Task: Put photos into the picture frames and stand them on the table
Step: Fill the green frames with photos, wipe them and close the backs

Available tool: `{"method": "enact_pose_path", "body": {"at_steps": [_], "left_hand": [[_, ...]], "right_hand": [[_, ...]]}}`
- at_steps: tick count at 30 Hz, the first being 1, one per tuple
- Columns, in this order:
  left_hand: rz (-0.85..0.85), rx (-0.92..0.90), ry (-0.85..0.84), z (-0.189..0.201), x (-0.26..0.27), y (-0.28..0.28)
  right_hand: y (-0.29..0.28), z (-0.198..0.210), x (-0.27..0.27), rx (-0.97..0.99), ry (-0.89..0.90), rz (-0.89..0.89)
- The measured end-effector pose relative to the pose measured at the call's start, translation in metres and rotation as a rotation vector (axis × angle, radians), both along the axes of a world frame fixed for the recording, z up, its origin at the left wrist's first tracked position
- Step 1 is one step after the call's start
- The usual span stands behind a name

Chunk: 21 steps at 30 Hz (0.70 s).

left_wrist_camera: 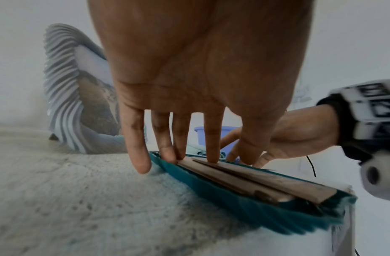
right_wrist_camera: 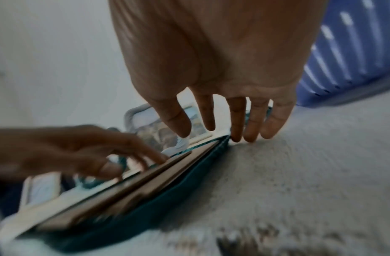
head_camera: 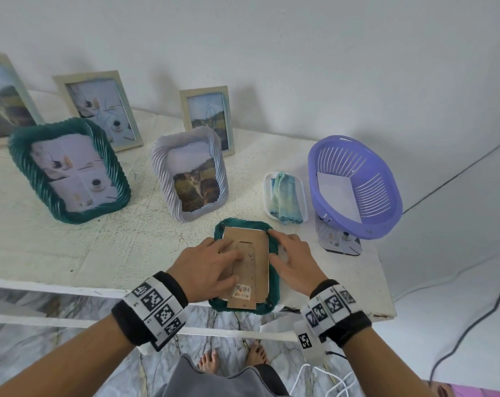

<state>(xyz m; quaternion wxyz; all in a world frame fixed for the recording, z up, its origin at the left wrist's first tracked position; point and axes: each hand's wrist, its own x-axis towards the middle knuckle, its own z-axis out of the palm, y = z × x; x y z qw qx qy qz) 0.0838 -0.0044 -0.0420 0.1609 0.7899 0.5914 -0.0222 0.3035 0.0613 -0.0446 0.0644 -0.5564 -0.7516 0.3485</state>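
Note:
A small teal ribbed frame (head_camera: pixel 274 293) lies face down at the table's front edge, its brown cardboard back (head_camera: pixel 256 253) up, a barcode sticker near its lower end. My left hand (head_camera: pixel 211 267) lies over the back's left side, straight fingers pressing the cardboard (left_wrist_camera: pixel 266 181). My right hand (head_camera: pixel 291 259) rests along the frame's right rim (right_wrist_camera: pixel 167 204), fingers straight, tips at the rim's edge and on the table. A white photo edge shows along the back's right side. The frame's front is hidden.
Standing filled frames: a large teal one (head_camera: pixel 68 170), a grey ribbed one (head_camera: pixel 190 173) with a cat photo, several pale ones at the wall. A white dish with a blue cloth (head_camera: pixel 286 196) and a purple basket (head_camera: pixel 354 184) holding a white sheet stand right.

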Motion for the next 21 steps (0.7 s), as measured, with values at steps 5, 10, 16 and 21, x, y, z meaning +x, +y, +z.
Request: {"method": "enact_pose_path", "body": {"at_steps": [5, 10, 16, 21], "left_hand": [[0.039, -0.031, -0.123, -0.003, -0.006, -0.001], [0.214, -0.016, -0.365, -0.005, -0.018, 0.009], [0.41, 0.056, -0.33, -0.015, -0.023, 0.024], [0.316, -0.047, -0.26, -0.012, -0.024, 0.027]], "right_hand": [[-0.041, 0.008, -0.015, 0.116, -0.297, 0.163], [-0.042, 0.002, -0.016, 0.131, -0.331, 0.15], [-0.044, 0.003, -0.016, 0.119, -0.295, 0.146], [-0.044, 0.003, -0.017, 0.098, -0.238, 0.134]]}}
